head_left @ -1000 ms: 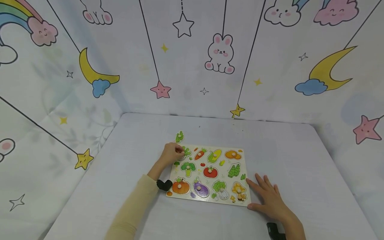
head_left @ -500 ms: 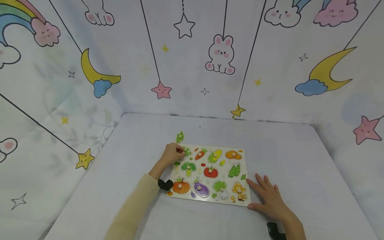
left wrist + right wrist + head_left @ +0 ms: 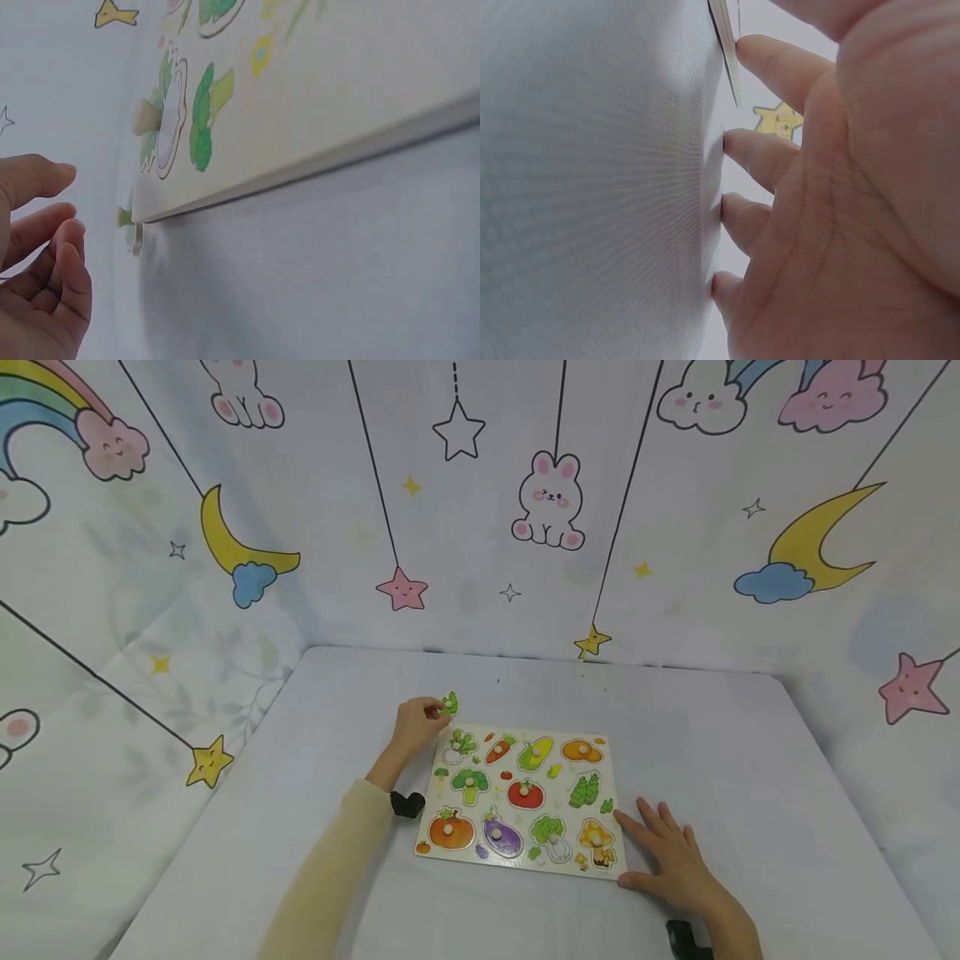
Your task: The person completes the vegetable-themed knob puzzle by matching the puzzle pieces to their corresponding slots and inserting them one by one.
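A vegetable knob puzzle board (image 3: pixel 558 804) lies on the white table. Beyond its far left corner rests a loose green puzzle piece (image 3: pixel 452 702) that looks like asparagus. My left hand (image 3: pixel 417 727) reaches to this piece; in the left wrist view, thumb and fingertips (image 3: pixel 67 171) stand parted, with a gap between them and the knobbed piece (image 3: pixel 131 225). The turnip piece (image 3: pixel 454 748) sits in its place at the board's far left. My right hand (image 3: pixel 671 860) is spread flat, its fingertips (image 3: pixel 742 45) on the table and against the board's right edge.
Pumpkin (image 3: pixel 452 829), eggplant (image 3: pixel 502 835), tomato (image 3: pixel 527 794) and several other knobbed pieces sit in the board. The green asparagus spot (image 3: pixel 584 791) shows no knob. A cartoon-print cloth (image 3: pixel 480 527) stands behind the table (image 3: pixel 712 735).
My left hand has left the turnip piece and moved up and slightly left to the loose green piece. My right hand stays at the board's right edge.
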